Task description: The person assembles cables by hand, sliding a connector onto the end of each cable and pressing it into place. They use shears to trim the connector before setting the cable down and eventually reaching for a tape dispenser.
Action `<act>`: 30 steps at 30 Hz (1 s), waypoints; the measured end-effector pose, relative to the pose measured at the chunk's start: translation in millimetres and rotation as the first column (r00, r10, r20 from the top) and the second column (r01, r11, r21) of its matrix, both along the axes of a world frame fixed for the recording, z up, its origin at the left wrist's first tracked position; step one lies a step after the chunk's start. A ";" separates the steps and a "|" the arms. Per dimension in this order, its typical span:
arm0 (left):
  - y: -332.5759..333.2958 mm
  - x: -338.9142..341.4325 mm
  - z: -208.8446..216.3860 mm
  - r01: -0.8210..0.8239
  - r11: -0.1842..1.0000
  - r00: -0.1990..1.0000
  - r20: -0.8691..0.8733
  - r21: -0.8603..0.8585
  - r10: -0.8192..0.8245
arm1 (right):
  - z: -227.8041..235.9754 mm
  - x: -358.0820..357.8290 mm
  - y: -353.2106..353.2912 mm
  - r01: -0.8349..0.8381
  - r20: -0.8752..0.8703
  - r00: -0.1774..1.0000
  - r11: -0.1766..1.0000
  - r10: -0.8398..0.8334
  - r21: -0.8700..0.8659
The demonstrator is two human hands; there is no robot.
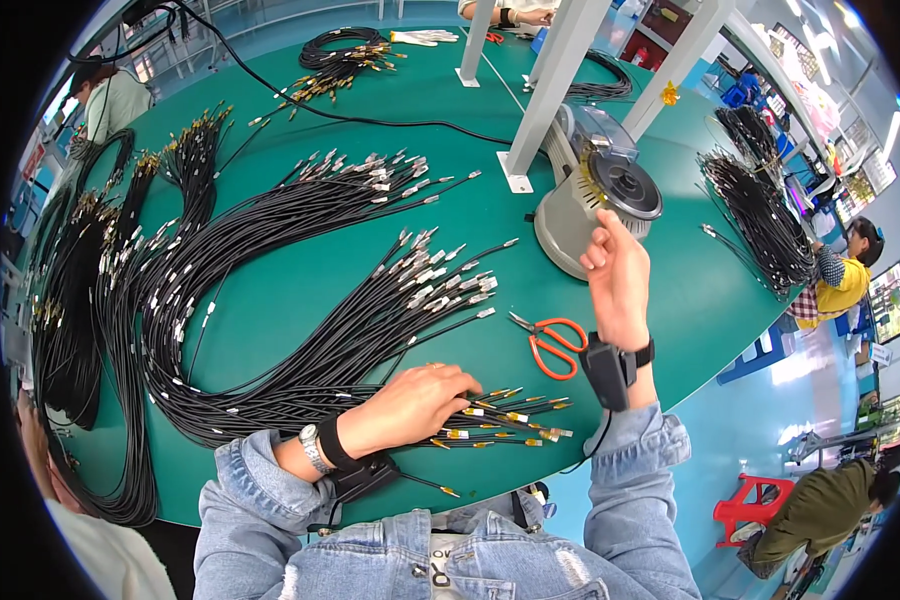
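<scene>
L grip (pixel 418 405) on blk cables (pixel 310 395), R grip (pixel 620 280) up by grey machine (pixel 568 225); can't tell if either's closed

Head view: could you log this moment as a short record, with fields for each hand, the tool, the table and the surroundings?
Left hand: over black cables, near their gold-coloured ends; grip unclear
Right hand: at the grey machine; contact unclear
Tool: orange-handled scissors, lying between the hands
Table: green
Surroundings: white glove, red stool, other people
</scene>
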State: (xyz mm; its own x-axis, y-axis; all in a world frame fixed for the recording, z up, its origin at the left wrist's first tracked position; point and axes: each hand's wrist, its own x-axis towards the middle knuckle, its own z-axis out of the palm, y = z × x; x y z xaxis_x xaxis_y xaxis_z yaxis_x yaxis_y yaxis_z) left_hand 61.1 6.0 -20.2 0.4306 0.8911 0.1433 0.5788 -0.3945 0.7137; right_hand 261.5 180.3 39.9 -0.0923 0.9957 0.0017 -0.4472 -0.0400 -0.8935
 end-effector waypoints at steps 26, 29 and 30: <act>17.7 -45.8 22.9 -0.507 0.810 0.830 -0.085 0.296 0.551 | 19.9 -12.9 -104.0 -0.382 -0.039 0.922 0.922 0.384 0.058; 13.0 -37.5 24.7 -0.512 0.858 0.852 0.110 -0.027 0.512 | -2.1 -15.0 -124.8 -0.379 0.096 0.921 0.926 0.377 0.000; 10.6 -34.1 23.7 -0.485 0.874 0.859 0.176 -0.025 0.481 | -8.9 -16.6 -130.7 -0.384 0.137 0.913 0.923 0.384 -0.027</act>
